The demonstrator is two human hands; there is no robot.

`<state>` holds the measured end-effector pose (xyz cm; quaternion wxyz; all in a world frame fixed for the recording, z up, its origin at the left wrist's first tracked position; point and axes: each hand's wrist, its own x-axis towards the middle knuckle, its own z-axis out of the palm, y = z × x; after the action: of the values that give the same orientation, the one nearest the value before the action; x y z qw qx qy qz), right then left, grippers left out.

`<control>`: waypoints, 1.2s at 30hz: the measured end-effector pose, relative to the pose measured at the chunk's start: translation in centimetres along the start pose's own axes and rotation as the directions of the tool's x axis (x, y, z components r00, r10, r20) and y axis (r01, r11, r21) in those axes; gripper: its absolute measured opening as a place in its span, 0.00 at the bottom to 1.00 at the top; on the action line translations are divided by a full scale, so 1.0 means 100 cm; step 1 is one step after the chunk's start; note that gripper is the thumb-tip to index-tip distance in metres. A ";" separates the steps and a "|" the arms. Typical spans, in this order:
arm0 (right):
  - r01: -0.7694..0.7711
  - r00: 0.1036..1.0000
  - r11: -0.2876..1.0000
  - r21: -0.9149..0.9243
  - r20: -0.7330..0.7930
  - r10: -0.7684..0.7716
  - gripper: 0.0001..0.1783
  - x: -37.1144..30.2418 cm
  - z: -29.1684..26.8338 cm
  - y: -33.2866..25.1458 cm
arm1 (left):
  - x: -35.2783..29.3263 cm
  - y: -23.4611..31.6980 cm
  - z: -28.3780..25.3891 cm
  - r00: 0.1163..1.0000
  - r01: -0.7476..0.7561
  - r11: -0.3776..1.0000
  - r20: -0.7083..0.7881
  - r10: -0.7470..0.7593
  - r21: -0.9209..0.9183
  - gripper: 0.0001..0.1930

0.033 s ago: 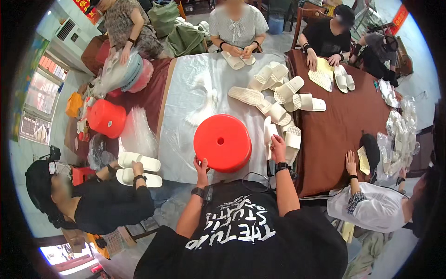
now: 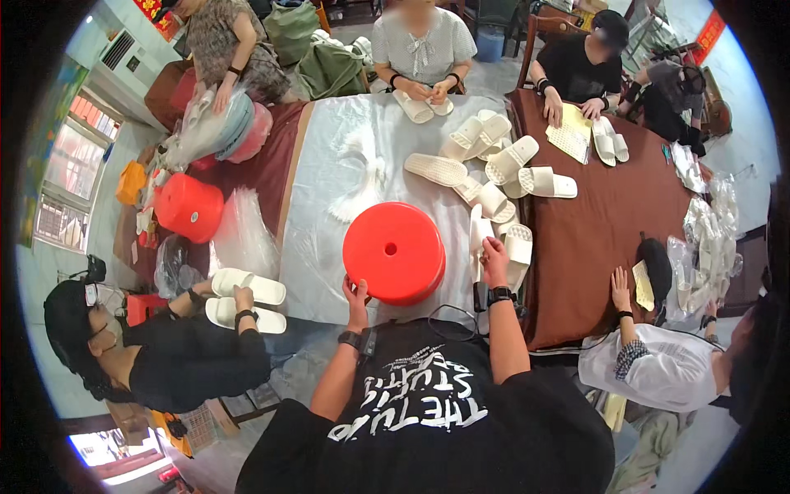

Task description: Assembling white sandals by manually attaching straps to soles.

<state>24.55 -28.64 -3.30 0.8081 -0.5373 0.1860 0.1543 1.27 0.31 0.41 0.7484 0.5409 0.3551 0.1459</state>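
Observation:
A round red plastic stool (image 2: pixel 392 247) with a hole in the middle of its top stands at the table's near side. My left hand (image 2: pixel 356 303) grips its lower left edge, fingers bent against the side. Right of the stool, my right hand (image 2: pixel 494 262) is closed on a white slipper (image 2: pixel 480 227), which is tilted on its edge. Another white slipper (image 2: pixel 518 247) lies just beyond that hand, partly covered by it. Farther back is a loose pile of several white slippers (image 2: pixel 512 160) with dimpled soles.
Clear plastic film covers the pale table (image 2: pixel 317 206); a brown cloth (image 2: pixel 592 247) lies to the right. A red bucket (image 2: pixel 189 207) and plastic bags (image 2: pixel 243 230) stand left. Co-workers sit all round; the left one holds white slippers (image 2: pixel 247 300). Bagged slippers (image 2: pixel 699 255) lie far right.

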 end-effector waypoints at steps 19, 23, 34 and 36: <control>0.374 0.826 0.915 0.150 0.394 -0.403 0.06 -0.133 0.104 -0.161 | -0.003 -0.008 -0.007 0.988 -0.153 0.988 -0.031 0.154 0.027 0.43; 0.444 0.701 0.893 0.079 0.590 -0.401 0.07 -0.152 0.130 -0.161 | 0.000 -0.008 -0.006 0.983 -0.181 0.983 -0.010 0.181 -0.005 0.41; 0.512 0.491 0.790 -0.337 0.869 0.053 0.05 -0.135 0.164 -0.067 | 0.002 -0.023 -0.019 0.997 -0.064 0.997 -0.046 0.067 0.052 0.41; 0.553 0.479 0.752 -0.359 0.875 0.065 0.06 -0.124 0.156 -0.048 | 0.001 -0.027 -0.028 0.999 0.027 0.996 -0.045 -0.023 0.088 0.39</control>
<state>17.89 -16.57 11.89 0.5894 -0.6393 -0.3757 0.3206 -1.03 1.39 -2.57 0.7174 0.5658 0.3843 0.1323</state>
